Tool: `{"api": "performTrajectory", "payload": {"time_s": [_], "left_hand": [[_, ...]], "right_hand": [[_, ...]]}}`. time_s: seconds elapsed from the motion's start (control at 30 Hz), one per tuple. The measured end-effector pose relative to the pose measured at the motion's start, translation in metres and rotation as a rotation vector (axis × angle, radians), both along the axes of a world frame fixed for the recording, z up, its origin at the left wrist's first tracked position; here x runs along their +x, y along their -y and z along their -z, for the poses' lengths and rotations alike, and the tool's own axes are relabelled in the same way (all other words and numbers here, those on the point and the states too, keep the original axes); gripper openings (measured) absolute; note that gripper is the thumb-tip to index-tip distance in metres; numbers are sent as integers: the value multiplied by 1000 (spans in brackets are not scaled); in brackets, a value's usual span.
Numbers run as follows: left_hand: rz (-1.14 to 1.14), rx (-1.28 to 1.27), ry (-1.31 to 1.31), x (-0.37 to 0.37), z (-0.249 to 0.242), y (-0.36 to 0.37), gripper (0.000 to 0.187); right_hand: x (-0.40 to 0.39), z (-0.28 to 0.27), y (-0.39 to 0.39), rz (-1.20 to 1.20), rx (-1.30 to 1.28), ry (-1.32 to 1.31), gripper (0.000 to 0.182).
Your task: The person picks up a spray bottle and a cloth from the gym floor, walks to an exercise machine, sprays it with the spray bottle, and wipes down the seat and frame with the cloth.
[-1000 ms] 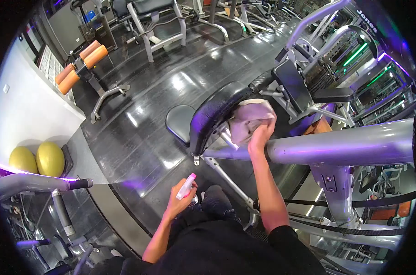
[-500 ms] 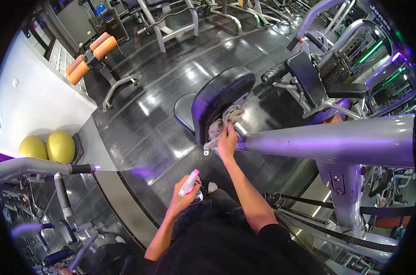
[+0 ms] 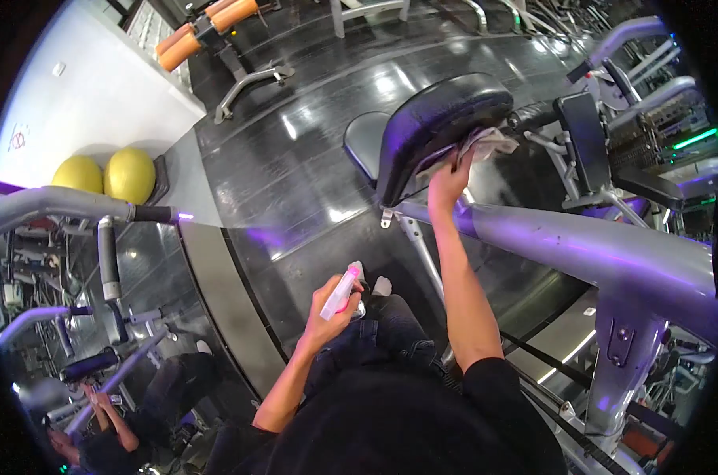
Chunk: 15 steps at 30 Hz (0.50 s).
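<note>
My left hand [image 3: 321,310] is closed around a spray bottle [image 3: 341,296] with a white and pink trigger head, held low in front of my legs. The bottle's lower part is mostly hidden by my fingers. Farther forward, my right hand [image 3: 449,188] grips a crumpled light-coloured cloth [image 3: 492,144]. The cloth lies against the underside of a black padded backrest [image 3: 442,111], which tilts on a gym machine. Below and left of that backrest shows a flat black seat [image 3: 365,146].
A thick grey machine beam [image 3: 557,241] runs to the right of my right arm. Two yellow exercise balls [image 3: 129,176] rest by the white wall [image 3: 82,103]. A bench with orange rollers [image 3: 231,14] stands ahead. On the left, a mirror reflects a person and a grey handlebar [image 3: 66,204] juts in.
My view has shifted, so the machine sits farther right and the floor scene higher. My right hand has slid with the cloth along the backrest's underside. The spray bottle stays in my left hand.
</note>
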<state>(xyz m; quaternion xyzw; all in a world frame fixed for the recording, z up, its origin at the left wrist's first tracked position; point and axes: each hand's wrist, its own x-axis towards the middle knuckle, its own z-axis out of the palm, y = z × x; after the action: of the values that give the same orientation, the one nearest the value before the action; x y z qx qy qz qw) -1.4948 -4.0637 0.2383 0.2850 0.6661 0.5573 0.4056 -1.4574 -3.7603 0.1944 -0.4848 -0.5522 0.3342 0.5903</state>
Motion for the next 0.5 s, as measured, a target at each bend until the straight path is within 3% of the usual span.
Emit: {"api": "performTrajectory", "payload": {"time_s": [0.07, 0.13, 0.23, 0.33, 0.37, 0.5], "left_hand": [[-35, -3, 41, 3, 1, 4, 11], [-58, -31, 142, 5, 0, 4, 11], [29, 21, -17, 5, 8, 7, 13], [13, 35, -75, 5, 9, 8, 14], [0, 33, -80, 7, 8, 9, 14], [-134, 29, 23, 12, 4, 14, 11]], "right_hand": [[8, -24, 46, -238, -528, 71, 48], [9, 27, 77, -306, -208, 177, 40], [21, 63, 86, -422, -272, 126, 44], [25, 67, 71, -213, -353, -95, 39], [28, 66, 64, -227, -492, -191, 36], [8, 67, 71, -210, -430, -171, 34]]}}
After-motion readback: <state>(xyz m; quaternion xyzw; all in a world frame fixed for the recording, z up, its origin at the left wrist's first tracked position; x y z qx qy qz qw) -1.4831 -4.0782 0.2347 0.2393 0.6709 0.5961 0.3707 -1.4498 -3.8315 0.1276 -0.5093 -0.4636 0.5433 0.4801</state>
